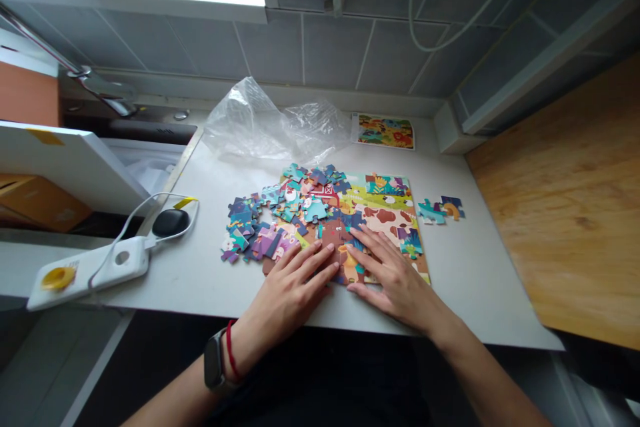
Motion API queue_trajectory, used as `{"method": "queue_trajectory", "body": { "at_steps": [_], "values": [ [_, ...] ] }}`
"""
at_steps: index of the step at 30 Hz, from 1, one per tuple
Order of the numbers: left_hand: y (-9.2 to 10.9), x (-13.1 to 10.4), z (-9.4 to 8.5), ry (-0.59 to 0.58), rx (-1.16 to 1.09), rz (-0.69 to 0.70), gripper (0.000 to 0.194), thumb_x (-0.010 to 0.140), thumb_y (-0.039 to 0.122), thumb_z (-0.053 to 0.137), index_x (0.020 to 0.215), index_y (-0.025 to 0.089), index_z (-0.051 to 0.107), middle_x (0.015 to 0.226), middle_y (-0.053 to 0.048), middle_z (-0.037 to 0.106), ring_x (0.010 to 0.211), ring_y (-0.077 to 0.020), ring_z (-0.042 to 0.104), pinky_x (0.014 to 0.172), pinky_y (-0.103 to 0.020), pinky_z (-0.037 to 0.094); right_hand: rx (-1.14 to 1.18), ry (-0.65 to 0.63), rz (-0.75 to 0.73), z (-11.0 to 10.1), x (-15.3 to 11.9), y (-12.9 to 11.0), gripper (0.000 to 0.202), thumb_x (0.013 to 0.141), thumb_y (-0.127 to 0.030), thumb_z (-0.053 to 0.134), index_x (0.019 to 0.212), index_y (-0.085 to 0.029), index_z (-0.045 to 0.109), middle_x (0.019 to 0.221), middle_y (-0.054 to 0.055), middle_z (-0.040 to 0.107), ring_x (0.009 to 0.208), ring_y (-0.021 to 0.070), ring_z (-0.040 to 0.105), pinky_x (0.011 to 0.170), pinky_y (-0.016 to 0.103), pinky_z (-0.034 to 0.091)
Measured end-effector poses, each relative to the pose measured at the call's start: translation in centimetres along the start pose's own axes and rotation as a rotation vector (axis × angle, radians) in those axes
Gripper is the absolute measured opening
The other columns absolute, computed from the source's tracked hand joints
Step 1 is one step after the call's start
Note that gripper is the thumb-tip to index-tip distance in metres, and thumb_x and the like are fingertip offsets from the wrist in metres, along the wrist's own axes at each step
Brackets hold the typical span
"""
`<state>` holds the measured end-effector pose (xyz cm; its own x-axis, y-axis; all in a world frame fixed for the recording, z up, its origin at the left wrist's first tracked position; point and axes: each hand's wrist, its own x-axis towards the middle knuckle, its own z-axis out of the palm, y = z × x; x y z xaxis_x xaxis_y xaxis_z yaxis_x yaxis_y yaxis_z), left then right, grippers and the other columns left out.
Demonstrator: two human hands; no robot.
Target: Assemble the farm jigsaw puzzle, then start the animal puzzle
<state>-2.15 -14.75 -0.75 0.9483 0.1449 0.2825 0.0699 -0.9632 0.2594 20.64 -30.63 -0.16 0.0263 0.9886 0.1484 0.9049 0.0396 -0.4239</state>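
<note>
My left hand [293, 287] lies flat with fingers stretched over the lower edge of a colourful farm-picture board [356, 195]. Beside it my right hand [393, 273] rests palm down, fingers spread, on the board's lower right part. Brown puzzle pieces [332, 232] lie between and above my fingertips; whether they are joined is hard to tell. A heap of loose puzzle pieces [260, 230] covers the board's left side and spills onto the counter. Small clusters of pieces [385, 184] sit on the board's upper right. Off its right edge lie a few more pieces [441, 209]. My palms hide what is under them.
Behind the heap is a crumpled clear plastic bag [270, 123], with a small picture card [384, 131] to its right. On the left are a white power strip [95, 270] with a black plug [171, 221], and a sink with a tap [107, 93]. A wooden panel [565, 200] stands right.
</note>
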Motion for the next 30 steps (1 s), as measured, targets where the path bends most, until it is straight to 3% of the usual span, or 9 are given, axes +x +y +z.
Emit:
{"method": "queue_trajectory", "body": {
  "at_steps": [8, 13, 18, 22, 27, 30],
  "values": [
    [-0.8, -0.3, 0.0, 0.014, -0.056, -0.011, 0.040, 0.110, 0.028, 0.058, 0.148, 0.020, 0.062, 0.159, -0.013, 0.059, 0.152, -0.0287, 0.053, 0.126, -0.052, 0.046, 0.001, 0.004, -0.021, -0.1, 1.1, 0.2, 0.070, 0.092, -0.041, 0.082, 0.156, -0.027, 0.058, 0.165, 0.016, 0.053, 0.157, 0.0379, 0.045, 0.124, 0.064, 0.044],
    [-1.7, -1.2, -1.6, 0.086, -0.109, 0.016, 0.032, 0.106, 0.034, 0.067, 0.134, 0.018, 0.069, 0.147, -0.013, 0.069, 0.152, -0.0314, 0.052, 0.123, -0.054, 0.050, -0.022, -0.005, -0.040, -0.8, 1.8, 0.5, 0.063, 0.091, -0.046, 0.083, 0.148, -0.026, 0.065, 0.160, 0.017, 0.059, 0.150, 0.0392, 0.053, 0.120, 0.063, 0.049],
    [-2.5, -2.7, -3.5, 0.079, -0.083, -0.085, 0.031, 0.108, 0.036, 0.063, 0.136, 0.023, 0.069, 0.146, -0.012, 0.070, 0.153, -0.0345, 0.050, 0.121, -0.056, 0.052, -0.013, -0.042, -0.091, -2.7, 4.9, 0.3, 0.062, 0.085, -0.061, 0.084, 0.132, -0.022, 0.076, 0.138, 0.018, 0.070, 0.135, 0.0414, 0.062, 0.116, 0.064, 0.051],
    [-3.5, -2.1, -4.0, 0.086, -0.042, -0.214, 0.029, 0.107, 0.027, 0.061, 0.135, 0.024, 0.068, 0.149, -0.012, 0.067, 0.153, -0.0348, 0.049, 0.118, -0.057, 0.053, 0.034, -0.059, -0.207, -2.1, 7.3, -0.5, 0.058, 0.088, -0.059, 0.083, 0.132, -0.023, 0.076, 0.138, 0.017, 0.070, 0.134, 0.0390, 0.062, 0.115, 0.058, 0.052],
    [-7.6, -0.3, -5.7, 0.163, 0.067, -0.472, 0.035, 0.107, 0.036, 0.062, 0.139, 0.022, 0.066, 0.152, -0.014, 0.063, 0.150, -0.0383, 0.051, 0.120, -0.063, 0.049, 0.107, -0.057, -0.324, 0.3, 7.4, -0.6, 0.059, 0.089, -0.052, 0.084, 0.140, -0.026, 0.071, 0.148, 0.015, 0.066, 0.143, 0.0384, 0.056, 0.120, 0.059, 0.047],
    [-10.8, -0.7, -7.7, 0.096, -0.045, -0.582, 0.050, 0.107, 0.052, 0.060, 0.147, 0.021, 0.061, 0.154, -0.015, 0.062, 0.145, -0.0364, 0.057, 0.121, -0.059, 0.048, 0.129, -0.044, -0.345, 0.9, 7.0, 0.1, 0.053, 0.092, -0.048, 0.081, 0.139, -0.026, 0.071, 0.149, 0.015, 0.067, 0.144, 0.0378, 0.057, 0.120, 0.059, 0.048]
  ]
}}
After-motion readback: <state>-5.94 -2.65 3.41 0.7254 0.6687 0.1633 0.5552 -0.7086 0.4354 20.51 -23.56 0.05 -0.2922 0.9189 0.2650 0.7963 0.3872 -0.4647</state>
